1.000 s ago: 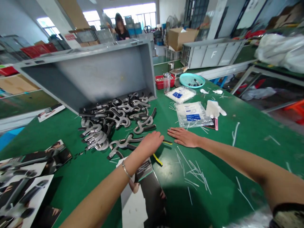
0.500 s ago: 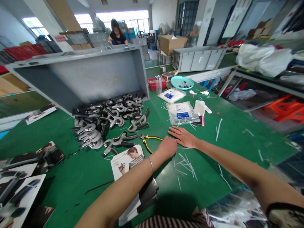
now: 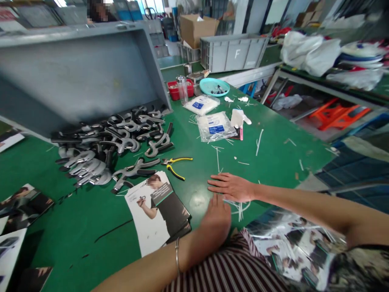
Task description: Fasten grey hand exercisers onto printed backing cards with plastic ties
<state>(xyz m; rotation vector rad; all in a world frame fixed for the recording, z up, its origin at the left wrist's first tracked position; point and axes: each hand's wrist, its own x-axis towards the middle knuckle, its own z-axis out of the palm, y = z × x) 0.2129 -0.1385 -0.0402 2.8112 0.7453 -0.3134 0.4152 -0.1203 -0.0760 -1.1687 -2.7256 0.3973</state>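
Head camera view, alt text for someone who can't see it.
A left hand and flat right hand are close together near white strips on a green table. Leaflets, yellow-handled pliers and piled hand grips lie to the left, before a tipped grey crate.

This is looking like a factory or assembly workshop. A green counter [image 3: 200, 178] is filling the center, carrying piled hand grippers [image 3: 91, 162] at left and yellow-handled pliers [image 3: 176, 164] mid-frame. A big gray crate [image 3: 82, 77] is leaning at upper left; another crate marked F [image 3: 232, 56] and a cardboard box [image 3: 197, 30] are standing at top center.
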